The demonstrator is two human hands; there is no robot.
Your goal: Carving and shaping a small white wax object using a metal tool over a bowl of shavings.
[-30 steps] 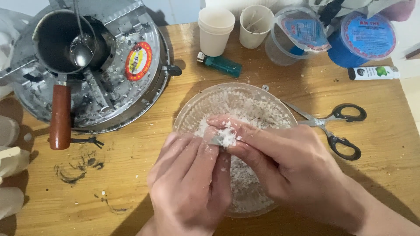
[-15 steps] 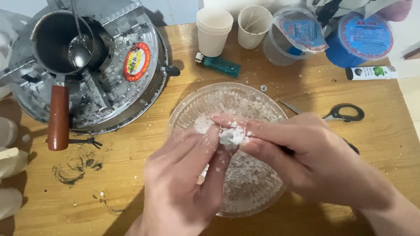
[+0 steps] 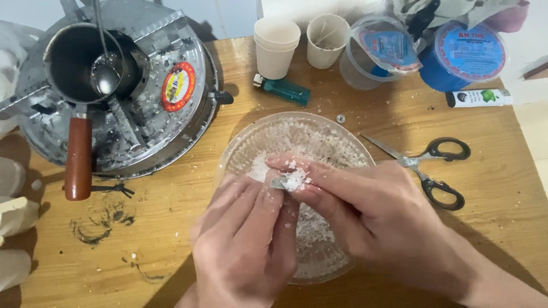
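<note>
I am looking down at a wooden tabletop (image 3: 171, 239) scorched with dark marks at lower left. At frame centre, my left hand (image 3: 245, 245) and right hand (image 3: 377, 217) are meeting over a clear bowl (image 3: 240, 148) of white flakes, fingertips pinching closed on a small flaky white lump (image 3: 294, 179). Scissors (image 3: 428, 165) are lying just right of the bowl. A metal tray holding a saucepan (image 3: 80, 74) is crowding the upper left; cups (image 3: 277, 45) and tubs (image 3: 462, 54) are lining the top edge. Bare wood is showing at lower left.

White flakes (image 3: 295, 180), clear bowl (image 3: 240, 149), black-handled scissors (image 3: 434, 168), green lighter (image 3: 283, 89), perhaps brown-handled pot (image 3: 77, 157)
</note>
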